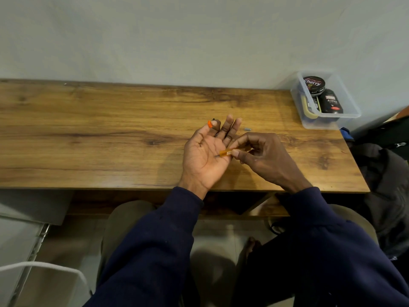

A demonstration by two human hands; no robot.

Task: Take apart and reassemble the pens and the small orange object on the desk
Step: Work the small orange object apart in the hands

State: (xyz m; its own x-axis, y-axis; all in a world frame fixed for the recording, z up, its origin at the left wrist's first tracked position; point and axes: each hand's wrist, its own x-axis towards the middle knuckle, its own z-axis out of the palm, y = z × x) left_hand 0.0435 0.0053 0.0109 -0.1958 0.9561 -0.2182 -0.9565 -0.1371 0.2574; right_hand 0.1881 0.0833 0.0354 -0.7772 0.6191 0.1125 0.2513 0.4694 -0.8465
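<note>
Barrel (pixel 224 153): orange, translucent, lay nearly level across the gap between both hands; its left end rested over the palm of the left hand, its right end was hidden under the right fingers.
Right hand (pixel 265 156): back up, thumb and forefinger pinched the barrel near its middle, other fingers curled.
Left hand (pixel 203 154): palm up above the table (pixel 88 129), long fingers straight, thumb tip and forefinger pinched the cap.
Cap (pixel 209 123): small, orange, at the left thumb tip, well apart from the barrel.
Grey piece (pixel 247 129): small, on the table just beyond the right hand's fingers.
Clear box (pixel 321 124): at the table's far right corner, held dark tins (pixel 314 83).
</note>
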